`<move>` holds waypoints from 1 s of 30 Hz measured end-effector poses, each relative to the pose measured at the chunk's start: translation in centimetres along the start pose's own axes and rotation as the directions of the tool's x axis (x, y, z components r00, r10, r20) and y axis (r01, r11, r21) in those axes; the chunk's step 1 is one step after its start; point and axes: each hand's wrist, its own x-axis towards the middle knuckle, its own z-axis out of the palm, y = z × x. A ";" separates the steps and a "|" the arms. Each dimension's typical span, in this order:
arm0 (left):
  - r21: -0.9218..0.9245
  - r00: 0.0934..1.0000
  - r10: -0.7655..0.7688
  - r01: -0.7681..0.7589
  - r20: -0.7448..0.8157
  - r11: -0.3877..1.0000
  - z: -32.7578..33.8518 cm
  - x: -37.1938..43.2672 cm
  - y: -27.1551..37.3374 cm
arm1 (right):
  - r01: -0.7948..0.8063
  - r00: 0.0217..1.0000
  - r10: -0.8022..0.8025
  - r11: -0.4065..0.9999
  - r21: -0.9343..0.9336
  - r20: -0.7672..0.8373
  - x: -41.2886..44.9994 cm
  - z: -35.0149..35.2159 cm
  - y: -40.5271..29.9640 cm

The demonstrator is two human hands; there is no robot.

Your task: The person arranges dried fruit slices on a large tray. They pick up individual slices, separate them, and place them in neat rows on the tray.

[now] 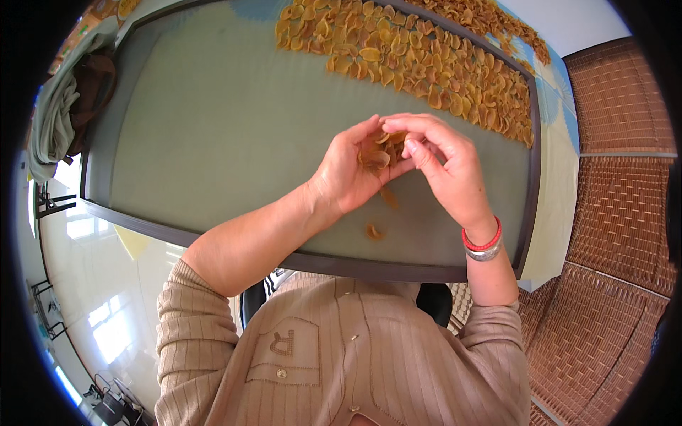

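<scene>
My left hand [351,165] is cupped, palm up, around a small heap of thin amber-brown dried slices [376,158], over a framed mesh screen [224,122]. Above the heap, my right hand [445,160] has its thumb and fingers at the slices; whether a slice is pinched between them is hard to tell. Two loose slices lie on the screen below my hands, one of them a curled slice [374,231]. Rows of similar slices [405,53] cover the screen's far right part, laid close together and partly overlapping.
A dark frame edge [373,268] runs close before my body. Beyond the far edge, more slices [479,21] lie on a patterned cloth. Grey fabric [56,117] and a brown bag [93,85] sit at the left. A woven folding screen [620,213] stands at the right.
</scene>
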 end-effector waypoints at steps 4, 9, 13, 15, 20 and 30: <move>0.113 0.999 0.039 -0.038 -0.003 0.993 0.6 0.1 0.8 | -0.030 0.999 0.030 0.999 0.019 -0.016 -0.8 -0.7 0.3; 0.057 0.994 0.103 -0.104 0.029 0.993 -0.4 0.7 2.1 | -0.055 0.961 0.136 0.947 -0.318 0.241 -1.1 -1.4 0.1; 0.025 0.995 0.081 -0.083 0.053 0.996 -0.3 0.8 3.1 | 0.009 0.912 0.151 0.922 -0.387 0.382 -1.9 -0.6 0.8; 0.092 0.993 0.111 -0.107 -0.039 0.990 0.0 0.7 2.7 | 0.090 0.925 0.083 0.900 -0.426 0.371 -2.3 0.1 0.9; 0.082 0.997 0.060 -0.063 0.048 0.995 -0.8 0.8 3.3 | 0.117 0.937 0.044 0.895 -0.430 0.347 -2.7 0.3 1.7; 0.271 0.993 0.102 -0.083 -0.057 0.959 0.6 0.3 3.0 | -0.321 0.946 0.303 0.926 0.197 0.115 -1.5 -1.4 2.1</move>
